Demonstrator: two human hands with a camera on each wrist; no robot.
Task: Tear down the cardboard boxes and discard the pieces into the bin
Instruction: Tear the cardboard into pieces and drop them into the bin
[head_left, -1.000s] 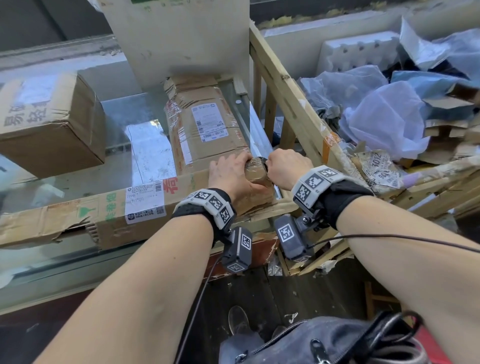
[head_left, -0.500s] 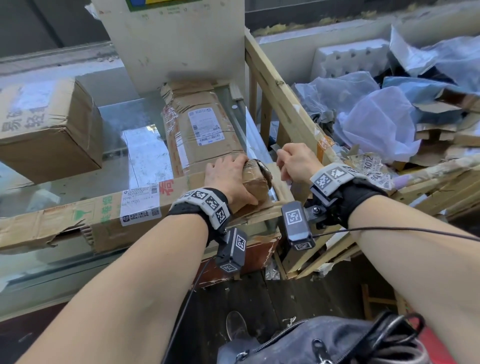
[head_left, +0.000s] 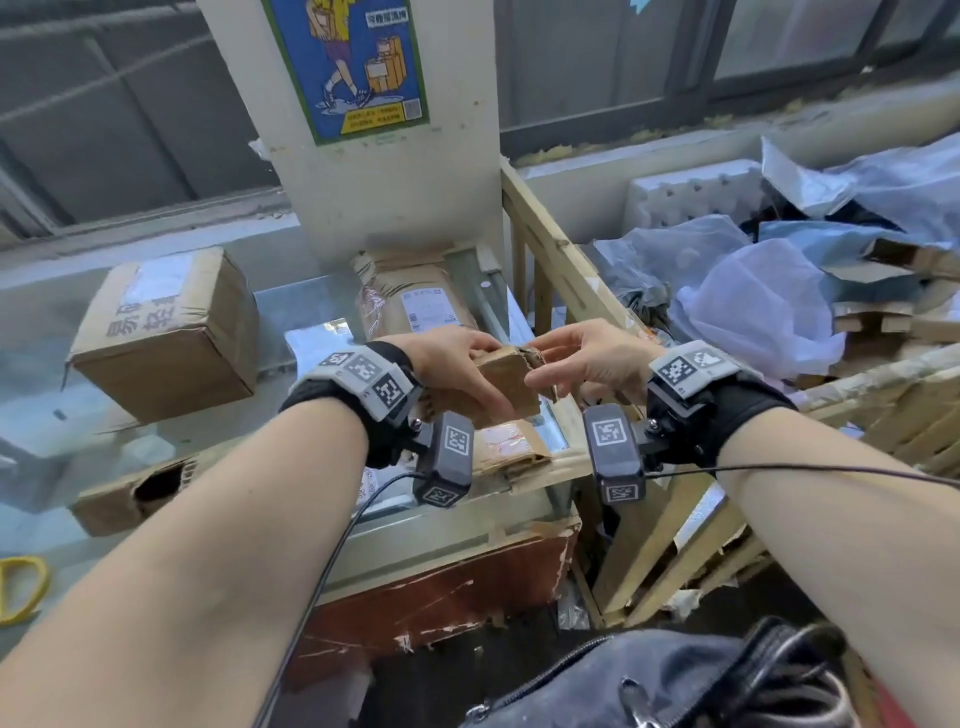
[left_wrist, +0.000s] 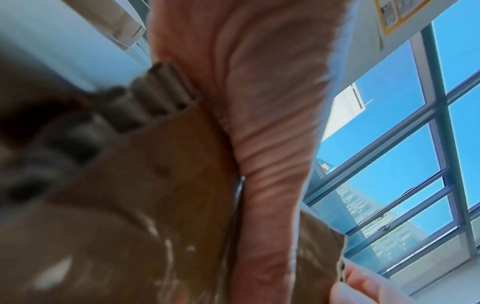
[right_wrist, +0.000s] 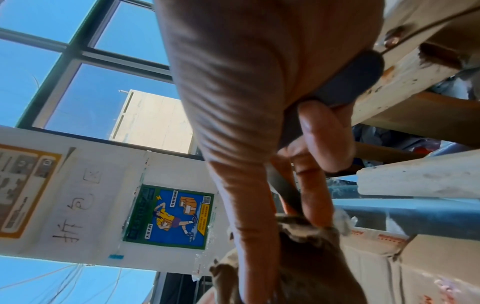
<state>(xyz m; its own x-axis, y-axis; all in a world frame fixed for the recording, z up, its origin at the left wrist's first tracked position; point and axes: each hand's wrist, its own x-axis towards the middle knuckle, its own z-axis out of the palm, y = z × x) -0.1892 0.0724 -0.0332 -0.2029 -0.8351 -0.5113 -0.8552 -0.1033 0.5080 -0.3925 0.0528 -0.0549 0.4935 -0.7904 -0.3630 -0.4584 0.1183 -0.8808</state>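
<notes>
A parcel unpacking area. Taped brown cardboard shipping boxes (head_left: 166, 332) sit on a glass-topped bench (head_left: 291, 312). A blue courier poster (head_left: 345, 62) hangs on the far pillar, and a wooden-slat waste bin (head_left: 561, 260) stands right.

Tight squeeze at the bin (head_left: 558, 260) rail.
Both hands sit just left of that slanted rail; a taped box (head_left: 421, 306) stands close behind, the pillar (head_left: 395, 202) beyond. Open air above the bin's heap (head_left: 758, 306).

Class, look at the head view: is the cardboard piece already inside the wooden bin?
No. The cardboard piece is between both hands above the glass counter, left of the wooden bin.
</notes>
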